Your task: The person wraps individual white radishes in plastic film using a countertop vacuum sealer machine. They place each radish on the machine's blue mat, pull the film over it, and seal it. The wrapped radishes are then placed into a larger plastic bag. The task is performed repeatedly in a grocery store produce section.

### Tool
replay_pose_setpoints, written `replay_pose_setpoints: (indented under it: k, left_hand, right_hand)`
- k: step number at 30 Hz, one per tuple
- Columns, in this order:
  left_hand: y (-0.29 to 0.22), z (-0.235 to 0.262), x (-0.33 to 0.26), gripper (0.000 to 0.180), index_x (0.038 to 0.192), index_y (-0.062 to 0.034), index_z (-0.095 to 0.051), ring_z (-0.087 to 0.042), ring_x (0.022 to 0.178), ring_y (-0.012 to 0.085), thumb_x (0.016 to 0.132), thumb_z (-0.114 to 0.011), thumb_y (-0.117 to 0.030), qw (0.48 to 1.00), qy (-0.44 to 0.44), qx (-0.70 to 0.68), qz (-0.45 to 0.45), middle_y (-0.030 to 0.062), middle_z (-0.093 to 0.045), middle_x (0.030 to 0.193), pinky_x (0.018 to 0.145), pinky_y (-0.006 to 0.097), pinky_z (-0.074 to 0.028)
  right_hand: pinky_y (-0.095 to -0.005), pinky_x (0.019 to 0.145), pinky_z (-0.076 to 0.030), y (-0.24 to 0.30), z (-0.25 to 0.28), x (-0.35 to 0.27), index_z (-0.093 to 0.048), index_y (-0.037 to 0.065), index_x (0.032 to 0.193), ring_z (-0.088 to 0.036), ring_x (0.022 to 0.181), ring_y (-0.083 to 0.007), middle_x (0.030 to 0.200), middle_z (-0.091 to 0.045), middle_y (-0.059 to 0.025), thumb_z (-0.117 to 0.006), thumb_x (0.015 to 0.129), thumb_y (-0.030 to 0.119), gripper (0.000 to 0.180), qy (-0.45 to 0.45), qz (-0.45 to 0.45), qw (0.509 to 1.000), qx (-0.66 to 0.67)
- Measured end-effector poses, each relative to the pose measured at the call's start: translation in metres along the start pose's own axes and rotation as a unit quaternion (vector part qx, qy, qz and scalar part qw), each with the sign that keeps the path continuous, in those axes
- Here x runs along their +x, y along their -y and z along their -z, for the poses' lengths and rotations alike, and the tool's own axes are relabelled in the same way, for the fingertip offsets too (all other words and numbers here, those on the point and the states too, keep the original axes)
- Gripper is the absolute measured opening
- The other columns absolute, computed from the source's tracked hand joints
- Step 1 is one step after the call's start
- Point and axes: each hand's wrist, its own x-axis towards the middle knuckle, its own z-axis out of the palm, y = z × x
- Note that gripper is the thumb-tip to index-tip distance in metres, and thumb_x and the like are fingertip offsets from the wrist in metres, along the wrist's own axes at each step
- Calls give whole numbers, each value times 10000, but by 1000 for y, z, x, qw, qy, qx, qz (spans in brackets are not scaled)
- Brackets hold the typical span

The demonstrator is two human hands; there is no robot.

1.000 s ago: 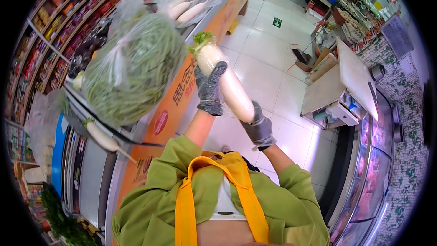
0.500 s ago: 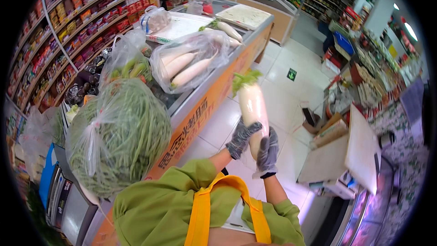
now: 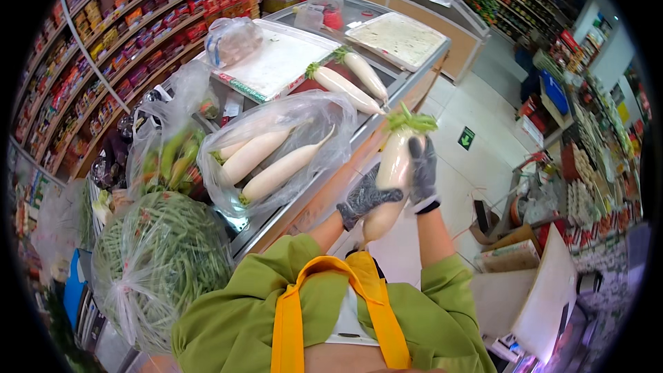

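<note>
A large white radish (image 3: 391,169) with trimmed green leaf stubs at its top is in my gloved hands, its thin root end toward me. My left hand (image 3: 366,200) is closed around its lower left side, thumb across the front. Higher up, my right hand (image 3: 423,173) grips the right side, with fingertips close under the green top. On the counter, two loose white radishes (image 3: 349,90) lie just beyond, and a clear plastic bag (image 3: 314,114) holds several more radishes (image 3: 259,155).
A big bag of green beans (image 3: 166,262) and a bag of green vegetables (image 3: 173,159) stand at the left. White foam trays (image 3: 276,59) lie farther back on the counter. Packed shelves (image 3: 131,34) rise behind. Cardboard boxes (image 3: 507,255) and a white board (image 3: 545,297) are at the right.
My right hand has moved up the radish toward its leaves, and the root end now shows below my hands. The view has shifted, showing more of the counter and the loose radishes.
</note>
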Motion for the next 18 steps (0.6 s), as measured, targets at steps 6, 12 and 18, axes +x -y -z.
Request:
replay_pose_setpoints:
  k: [6, 12, 18]
  left_hand:
    - [-22, 31, 105, 536, 1232, -21, -517, -608, 902, 165, 799, -773, -208, 958, -245, -147, -14, 79, -614, 1048, 781, 303, -540]
    - [4, 26, 206, 809, 1336, -21, -412, -526, 1083, 232, 709, -835, -309, 968, -242, 52, -44, 120, -535, 1208, 959, 366, -452]
    - [31, 41, 277, 767, 1349, -43, -438, -526, 1100, 169, 744, -816, -323, 985, -173, 11, -13, 65, -548, 1204, 974, 333, -445]
  right_hand:
    - [-322, 870, -496, -69, 10, 20, -384, -4, 1392, -577, 1019, -206, 1187, -559, -110, -779, 769, 294, 795, 95, -57, 994, -3]
    - [-330, 876, -512, -89, 70, 122, -374, 35, 1377, -578, 1045, -204, 1173, -545, -83, -835, 659, 292, 891, 123, -175, 968, 128]
    - [-343, 935, -489, -105, 104, 201, -373, 27, 1399, -550, 1130, -201, 1281, -521, -91, -804, 695, 351, 887, 142, -125, 981, 43]
